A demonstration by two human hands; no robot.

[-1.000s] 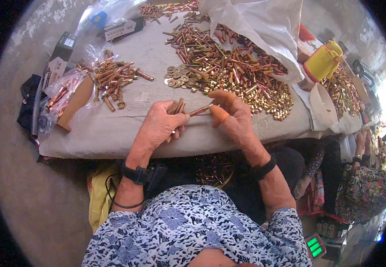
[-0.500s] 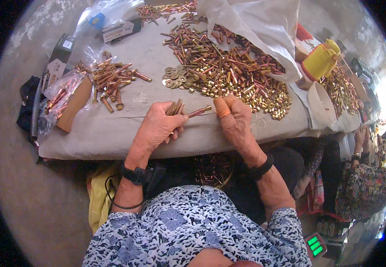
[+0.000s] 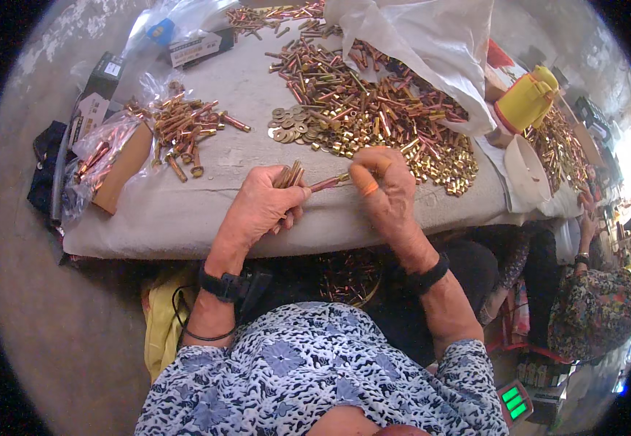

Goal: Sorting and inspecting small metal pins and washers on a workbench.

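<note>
My left hand [image 3: 257, 202] is closed round a bundle of brass-coloured anchor bolts [image 3: 291, 174]. One of them, a sleeve anchor bolt [image 3: 324, 184] with a reddish sleeve, sticks out to the right between thumb and finger. Close by its tip is my right hand [image 3: 390, 192], fingers curled together, with an orange finger cover [image 3: 363, 179] on one digit. Whatever its fingertips pinch is hidden. Just beyond the hands lie flat washers [image 3: 286, 125] and a heap of small gold nuts [image 3: 432, 163].
Reddish bolts [image 3: 410, 98] form a large pile behind the nuts, partly under a white sheet [image 3: 417, 29]. Finished-looking bolts [image 3: 188, 127] lie at left beside a plastic bag [image 3: 105, 149] and a cardboard piece [image 3: 123, 168]. A yellow jug [image 3: 526, 98] stands at right; another person's arm [image 3: 588, 225] shows beyond.
My right hand has shifted slightly and turned, its fingers curling over beside the bolt's tip. My left hand stays nearly still with the bolts. The view has moved a little.
</note>
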